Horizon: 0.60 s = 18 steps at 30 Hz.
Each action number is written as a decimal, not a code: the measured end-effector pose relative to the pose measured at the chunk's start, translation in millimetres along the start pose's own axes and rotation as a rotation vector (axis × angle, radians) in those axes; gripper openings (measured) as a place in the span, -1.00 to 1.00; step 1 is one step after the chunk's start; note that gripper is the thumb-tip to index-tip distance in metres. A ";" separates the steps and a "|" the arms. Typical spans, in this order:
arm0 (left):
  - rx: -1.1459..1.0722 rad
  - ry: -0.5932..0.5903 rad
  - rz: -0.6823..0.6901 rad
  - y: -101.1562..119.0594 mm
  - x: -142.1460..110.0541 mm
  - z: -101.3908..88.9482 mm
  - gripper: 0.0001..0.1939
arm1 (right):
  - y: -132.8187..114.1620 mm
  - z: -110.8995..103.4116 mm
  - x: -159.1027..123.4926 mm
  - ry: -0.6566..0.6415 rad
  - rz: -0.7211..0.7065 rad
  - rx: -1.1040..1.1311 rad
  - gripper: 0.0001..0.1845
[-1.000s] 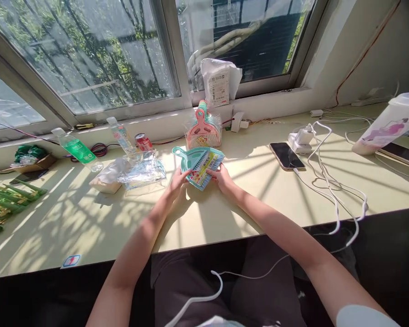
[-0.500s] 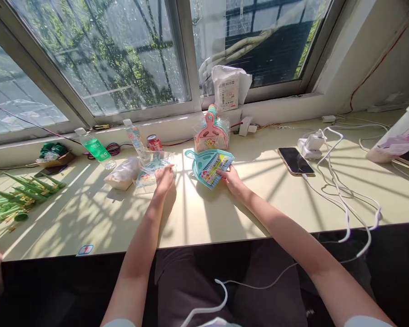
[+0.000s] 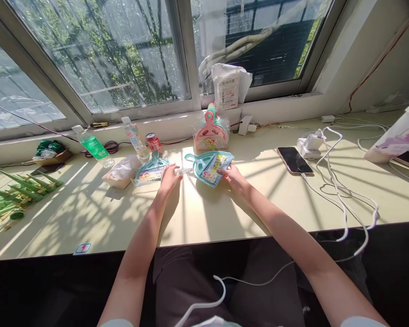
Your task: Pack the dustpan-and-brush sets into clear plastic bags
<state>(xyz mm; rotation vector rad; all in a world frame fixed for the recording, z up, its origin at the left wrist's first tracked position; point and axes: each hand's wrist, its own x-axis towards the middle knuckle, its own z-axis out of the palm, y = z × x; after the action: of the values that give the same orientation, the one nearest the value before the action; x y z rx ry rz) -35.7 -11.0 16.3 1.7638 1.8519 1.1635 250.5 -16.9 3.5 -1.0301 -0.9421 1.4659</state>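
Though half-curled (both) — hands (image 3: 170, 178) (image 3: 234, 179) at dustpans (image 3: 154, 160) (image 3: 200, 165).

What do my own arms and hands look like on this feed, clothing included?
Both the left hand and right hand are ungloved, with slender fingers. No watch or bracelet shows. The forearms are bare, up to a pale left sleeve and pale right sleeve.

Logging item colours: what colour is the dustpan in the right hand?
The dustpan in the right hand is teal; the head view shows it best.

The dustpan (image 3: 200, 166) is teal, its label (image 3: 214, 168) yellow and white.
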 end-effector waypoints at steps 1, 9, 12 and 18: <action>0.050 0.014 -0.002 -0.4 -0.7 -1.2 -0.68 | -0.8 -0.8 0.6 -0.022 -0.005 -0.019 -0.56; 0.383 0.069 -0.085 10.5 -2.5 -11.5 -0.81 | -12.6 -2.8 -2.2 -0.192 0.019 -0.165 -0.66; 0.449 0.141 -0.096 15.4 -2.4 -16.8 -0.77 | -20.3 -4.4 -1.7 -0.210 0.039 -0.154 -0.65; 0.447 0.123 -0.025 26.8 -10.2 -13.5 -0.72 | -22.3 -14.1 8.7 -0.168 -0.004 -0.140 -0.55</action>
<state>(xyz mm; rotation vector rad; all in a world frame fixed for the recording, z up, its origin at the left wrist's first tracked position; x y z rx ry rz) -25.7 -27.6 41.4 1.9179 2.3431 0.9146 270.3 -5.1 19.1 -1.0165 -1.1804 1.5171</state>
